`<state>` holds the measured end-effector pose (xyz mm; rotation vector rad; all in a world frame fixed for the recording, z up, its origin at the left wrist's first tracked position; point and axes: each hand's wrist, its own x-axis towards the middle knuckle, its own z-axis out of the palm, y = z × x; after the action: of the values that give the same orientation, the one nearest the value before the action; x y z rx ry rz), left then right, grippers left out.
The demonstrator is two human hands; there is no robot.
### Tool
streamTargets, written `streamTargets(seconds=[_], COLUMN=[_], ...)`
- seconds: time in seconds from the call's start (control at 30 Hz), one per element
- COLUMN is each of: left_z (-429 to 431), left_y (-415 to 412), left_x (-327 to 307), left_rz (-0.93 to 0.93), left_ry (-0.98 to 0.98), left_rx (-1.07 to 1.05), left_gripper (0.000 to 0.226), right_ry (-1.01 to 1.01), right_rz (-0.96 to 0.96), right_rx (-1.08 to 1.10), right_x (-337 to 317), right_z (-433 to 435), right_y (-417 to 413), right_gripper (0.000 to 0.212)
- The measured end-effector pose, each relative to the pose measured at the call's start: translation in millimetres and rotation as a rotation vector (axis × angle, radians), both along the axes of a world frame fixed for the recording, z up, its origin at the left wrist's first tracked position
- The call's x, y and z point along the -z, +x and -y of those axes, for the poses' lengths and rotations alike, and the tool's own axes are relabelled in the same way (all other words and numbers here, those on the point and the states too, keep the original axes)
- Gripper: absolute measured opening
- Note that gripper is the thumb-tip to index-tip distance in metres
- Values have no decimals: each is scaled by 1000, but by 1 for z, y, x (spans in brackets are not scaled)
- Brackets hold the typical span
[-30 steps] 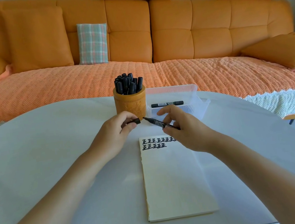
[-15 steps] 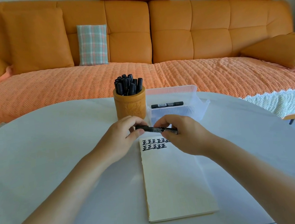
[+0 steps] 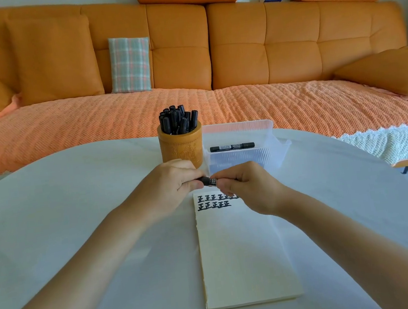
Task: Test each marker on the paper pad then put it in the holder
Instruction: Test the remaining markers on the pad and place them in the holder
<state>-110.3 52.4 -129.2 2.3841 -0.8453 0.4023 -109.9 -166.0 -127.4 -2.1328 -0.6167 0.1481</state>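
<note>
Over the pad's (image 3: pixel 246 257) top edge, my left hand (image 3: pixel 178 180) and right hand (image 3: pixel 247 187) both pinch the marker (image 3: pixel 208 181): light, stiff, slick; I'd grip mid-barrel.

Holder (image 3: pixel 181 148) and clear box (image 3: pixel 244 149) just beyond both hands; open table (image 3: pixel 74 196) to either side.

An orange sofa (image 3: pixel 261 44) is standing behind the white round table (image 3: pixel 76 208). A plaid cushion (image 3: pixel 130 64) is leaning against its backrest, and an orange knitted cover (image 3: pixel 91 127) is lying over the seat. A clear plastic box (image 3: pixel 271 143) is sitting on the table.
</note>
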Motion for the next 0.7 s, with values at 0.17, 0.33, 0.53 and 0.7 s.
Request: streamTargets(seconds=[0.17, 0.33, 0.53, 0.7], left_z=[1, 1, -15, -14], left_y=[6, 23, 64, 97], left_x=[-2, -12, -39, -46], left_rz=[10, 35, 31, -238], left_ry=[10, -82, -236, -145], left_rx=[2, -111, -510, -512], left_gripper=[17, 35, 62, 105], right_ry=[-5, -53, 345, 468], right_rz=[-103, -42, 105, 159], right_rx=[49, 148, 412, 445], right_x=[-1, -11, -50, -71], right_z=[-3, -8, -10, -32], right_y=[2, 13, 57, 101], right_gripper=[24, 19, 10, 12])
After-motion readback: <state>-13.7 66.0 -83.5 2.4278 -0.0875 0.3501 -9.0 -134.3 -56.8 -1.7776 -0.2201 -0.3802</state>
